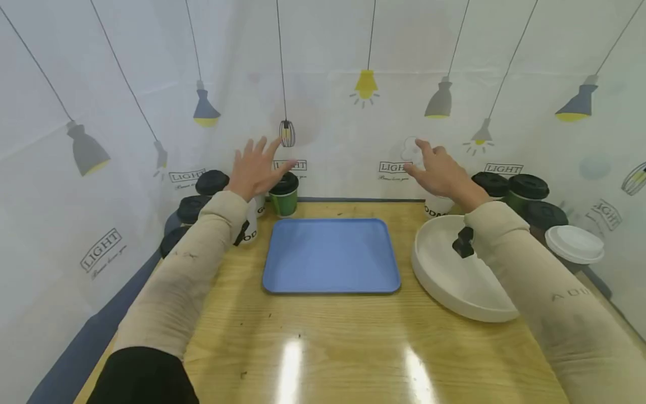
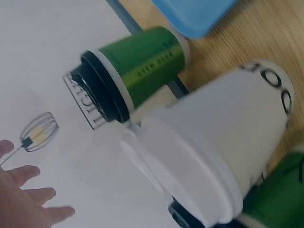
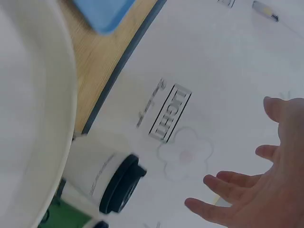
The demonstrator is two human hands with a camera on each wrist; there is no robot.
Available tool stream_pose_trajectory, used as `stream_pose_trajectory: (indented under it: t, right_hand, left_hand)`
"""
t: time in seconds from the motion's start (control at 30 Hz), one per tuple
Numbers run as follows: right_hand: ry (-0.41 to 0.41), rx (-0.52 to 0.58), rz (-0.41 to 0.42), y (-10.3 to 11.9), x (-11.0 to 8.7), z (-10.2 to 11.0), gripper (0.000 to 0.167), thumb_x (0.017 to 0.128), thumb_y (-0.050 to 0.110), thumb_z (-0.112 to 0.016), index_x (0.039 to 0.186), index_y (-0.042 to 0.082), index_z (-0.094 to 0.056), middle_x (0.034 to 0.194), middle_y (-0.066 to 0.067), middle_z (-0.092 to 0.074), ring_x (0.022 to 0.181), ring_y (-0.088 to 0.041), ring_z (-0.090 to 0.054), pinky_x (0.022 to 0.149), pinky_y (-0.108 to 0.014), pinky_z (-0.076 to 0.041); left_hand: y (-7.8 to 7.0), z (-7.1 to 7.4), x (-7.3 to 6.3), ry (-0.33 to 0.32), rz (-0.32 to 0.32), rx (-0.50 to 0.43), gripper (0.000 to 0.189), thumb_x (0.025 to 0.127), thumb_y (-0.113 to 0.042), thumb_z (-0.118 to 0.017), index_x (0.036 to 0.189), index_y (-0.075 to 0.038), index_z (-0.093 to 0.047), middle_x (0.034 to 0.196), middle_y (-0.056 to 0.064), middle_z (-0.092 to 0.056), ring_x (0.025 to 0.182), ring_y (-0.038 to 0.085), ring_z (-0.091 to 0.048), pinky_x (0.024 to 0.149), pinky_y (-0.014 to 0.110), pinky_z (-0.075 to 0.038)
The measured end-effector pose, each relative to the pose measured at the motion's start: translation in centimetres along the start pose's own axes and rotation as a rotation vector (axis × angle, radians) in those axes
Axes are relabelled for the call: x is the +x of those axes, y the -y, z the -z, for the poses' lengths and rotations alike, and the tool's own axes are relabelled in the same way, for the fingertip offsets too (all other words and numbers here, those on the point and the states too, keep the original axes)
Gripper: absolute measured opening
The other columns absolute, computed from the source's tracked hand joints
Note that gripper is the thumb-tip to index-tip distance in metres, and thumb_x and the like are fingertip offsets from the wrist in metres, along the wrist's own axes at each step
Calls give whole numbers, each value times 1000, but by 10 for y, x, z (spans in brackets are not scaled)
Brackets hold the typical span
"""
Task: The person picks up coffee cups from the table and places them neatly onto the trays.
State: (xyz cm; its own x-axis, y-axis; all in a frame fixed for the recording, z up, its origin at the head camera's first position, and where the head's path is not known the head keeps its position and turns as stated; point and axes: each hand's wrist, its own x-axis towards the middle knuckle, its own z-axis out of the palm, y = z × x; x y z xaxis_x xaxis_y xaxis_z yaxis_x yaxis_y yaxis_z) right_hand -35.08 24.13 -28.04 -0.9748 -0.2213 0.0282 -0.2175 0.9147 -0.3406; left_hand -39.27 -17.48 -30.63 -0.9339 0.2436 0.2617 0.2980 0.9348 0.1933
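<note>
My left hand is held up over the cups at the back left, fingers spread, with nothing in it. Below it stand a green cup with a black lid and a white cup with a white lid. At the back right my right hand hovers, fingers extended and holding nothing. A white cup with a black lid stands beneath it. A blue tray lies on the table between the two arms. Under my right forearm sits a round white dish, partly hidden by the sleeve.
More black-lidded cups crowd the left edge behind my left arm. Several others line the right edge, with a white-lidded cup nearest. A printed curtain hangs behind the wooden table and along its sides.
</note>
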Motion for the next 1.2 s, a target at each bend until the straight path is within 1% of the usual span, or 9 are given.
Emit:
stream_pose_trajectory:
  t: [0.2,0.33,0.4,0.5,0.63,0.73,0.87,1.0,1.2]
  right_hand:
    - [-39,140,46,14,-12,-20,84,106,38,-51,166,7,-2,159,-41,-25,141,-57,-37,113,-72,-37]
    - [-51,235,46,22,-26,-35,84,105,35,-53,165,4,-5,159,-38,-29,139,-53,-44,112,-68,-42]
    - [-31,296,44,27,-33,-45,85,104,34,-54,165,3,-5,160,-37,-30,133,-50,-54,108,-63,-50]
    - [30,405,20,31,-44,-58,87,104,36,-56,166,6,-2,161,-36,-29,122,-47,-64,100,-56,-58]
    - [92,527,-33,37,-56,-73,88,104,36,-56,167,11,0,165,-33,-25,121,-47,-65,103,-55,-57]
    - [103,529,-44,40,-60,-86,87,104,36,-56,166,9,-2,168,-30,-18,137,-50,-51,112,-61,-48]
    - [77,451,-36,39,-59,-108,84,103,31,-57,164,-2,-10,168,-32,-18,150,-53,-31,121,-64,-36]
    - [77,411,-64,35,-56,-126,81,103,30,-58,161,-7,-14,164,-36,-23,153,-52,-24,125,-64,-28]
    - [73,364,-74,29,-53,-141,75,103,30,-56,159,-7,-23,158,-39,-33,149,-53,-30,123,-64,-32]
  left_hand:
    - [-9,-3,-25,-76,-48,-262,71,106,-48,-50,165,-16,-27,169,19,-27,156,40,-27,128,59,-28]
    - [-18,-9,-46,-93,-34,-402,57,106,-35,-55,154,-7,-43,158,18,-46,145,38,-47,121,55,-41]
    - [-20,-14,-57,-68,13,-479,48,106,-34,-55,143,-5,-53,148,18,-56,133,36,-58,112,52,-50]
    - [-22,-26,-74,22,88,-642,37,106,-34,-56,131,-6,-59,134,17,-64,117,33,-67,95,46,-61]
    - [-21,-43,-94,145,159,-773,35,105,-31,-58,129,-6,-61,127,19,-68,110,32,-70,84,39,-66]
    - [-17,-57,-105,187,191,-746,37,105,-30,-59,132,-5,-61,129,19,-68,115,32,-68,89,40,-64]
    - [-10,-72,-115,229,204,-637,48,104,-31,-58,143,-2,-57,145,20,-60,131,38,-60,106,49,-56]
    - [-4,-83,-122,257,215,-532,59,103,-31,-59,151,2,-48,156,22,-50,138,43,-53,114,54,-49]
    - [2,-92,-125,256,272,-492,56,100,-20,-63,145,10,-50,143,30,-59,131,43,-59,110,53,-52]
